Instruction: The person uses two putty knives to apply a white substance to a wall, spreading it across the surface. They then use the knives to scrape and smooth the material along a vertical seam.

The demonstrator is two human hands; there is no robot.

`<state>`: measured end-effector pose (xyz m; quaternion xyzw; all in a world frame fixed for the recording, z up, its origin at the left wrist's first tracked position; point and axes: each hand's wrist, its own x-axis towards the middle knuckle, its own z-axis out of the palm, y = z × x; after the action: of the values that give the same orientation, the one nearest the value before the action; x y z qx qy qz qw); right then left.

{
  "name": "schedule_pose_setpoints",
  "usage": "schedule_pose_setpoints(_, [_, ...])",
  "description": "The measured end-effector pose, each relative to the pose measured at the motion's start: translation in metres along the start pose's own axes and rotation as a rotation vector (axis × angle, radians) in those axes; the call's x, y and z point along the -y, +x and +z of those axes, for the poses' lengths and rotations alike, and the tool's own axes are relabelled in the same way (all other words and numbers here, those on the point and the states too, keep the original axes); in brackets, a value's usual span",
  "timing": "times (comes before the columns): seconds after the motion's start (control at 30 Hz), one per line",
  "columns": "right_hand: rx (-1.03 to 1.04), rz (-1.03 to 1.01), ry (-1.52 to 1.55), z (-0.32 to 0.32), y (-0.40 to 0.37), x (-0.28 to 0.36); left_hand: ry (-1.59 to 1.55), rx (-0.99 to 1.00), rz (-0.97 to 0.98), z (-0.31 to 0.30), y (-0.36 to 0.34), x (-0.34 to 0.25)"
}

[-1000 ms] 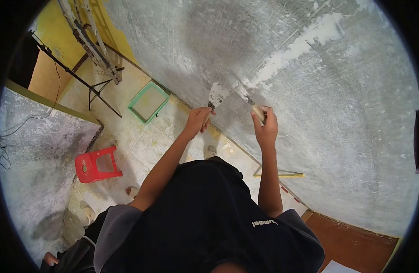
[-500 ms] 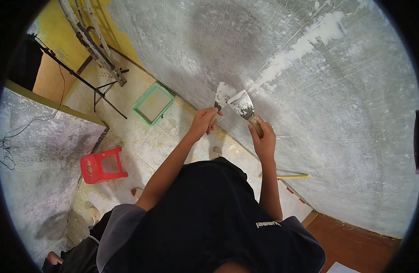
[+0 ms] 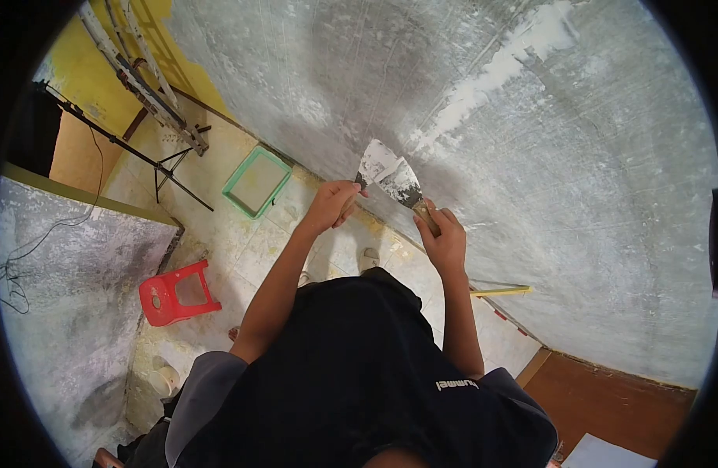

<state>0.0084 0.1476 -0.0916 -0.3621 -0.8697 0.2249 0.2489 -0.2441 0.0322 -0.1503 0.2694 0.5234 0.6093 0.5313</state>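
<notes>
My left hand (image 3: 330, 207) is closed round the handle of one putty knife (image 3: 376, 160), whose wide blade is smeared with white paste. In my right hand (image 3: 444, 239) is a second putty knife (image 3: 401, 184) with a wooden handle and a paste-streaked blade. The two blades overlap or touch at their edges, in front of the grey wall (image 3: 593, 164). A rough band of white filler (image 3: 495, 82) runs diagonally up the wall beyond them.
A green tray (image 3: 257, 182) lies on the tiled floor at left, near a red stool (image 3: 178, 295). Behind stand a black tripod (image 3: 163, 169) and a ladder (image 3: 144, 90). A yellow-edged tool (image 3: 501, 292) is by the wall's base. Part of another person (image 3: 140, 448) shows lower left.
Both hands have shifted slightly left in the view. The right knife's blade has moved against or over the left one. The surroundings have shifted a little with the camera.
</notes>
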Motion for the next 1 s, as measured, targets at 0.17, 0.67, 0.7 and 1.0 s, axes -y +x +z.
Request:
schedule_pose_setpoints(0.17, [0.017,-0.007,0.051,0.004,0.0,-0.002,0.141,0.007,0.009,-0.008,-0.005,-0.018])
schedule_pose_setpoints(0.67, [-0.132,-0.11,0.227,0.02,0.031,0.028,0.421,0.072,-0.01,0.006,-0.038,-0.014])
schedule_pose_setpoints(0.7, [-0.193,-0.14,0.248,0.018,0.032,0.029,0.384,0.032,-0.008,0.006,-0.039,-0.01])
schedule_pose_setpoints(1.0, [0.101,0.384,0.887,0.026,0.0,-0.003,-0.039,-0.044,-0.124,-0.007,-0.051,-0.016])
